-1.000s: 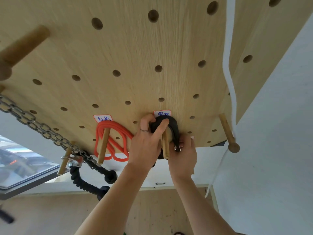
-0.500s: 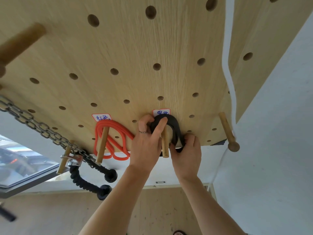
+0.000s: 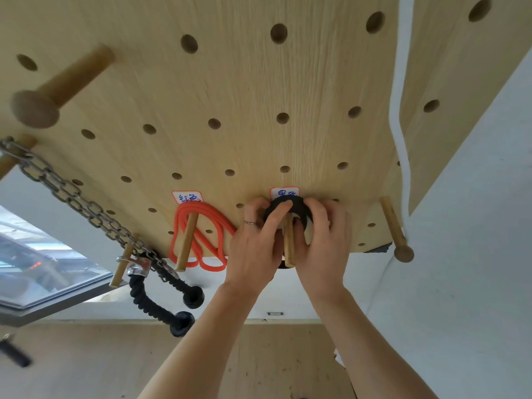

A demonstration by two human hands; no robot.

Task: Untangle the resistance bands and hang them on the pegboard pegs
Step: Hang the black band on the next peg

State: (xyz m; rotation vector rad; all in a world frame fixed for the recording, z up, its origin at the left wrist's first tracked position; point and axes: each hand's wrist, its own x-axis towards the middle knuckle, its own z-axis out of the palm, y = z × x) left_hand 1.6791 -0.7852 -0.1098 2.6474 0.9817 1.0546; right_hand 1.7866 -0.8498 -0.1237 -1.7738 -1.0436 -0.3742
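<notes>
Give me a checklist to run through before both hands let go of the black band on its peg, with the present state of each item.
1. Black band looped over its peg: ok, it arches over the top of the peg.
2. Left hand holds the band: ok, fingers curl over its left side.
3. Right hand holds the band: ok, fingers curl over its right side.
4. Band seated back against the pegboard: cannot tell, the hands hide it.
5. Band free of twists below: cannot tell, the lower part is hidden.
6. Red band already hung on the neighbouring peg, apart from the black band: ok.
</notes>
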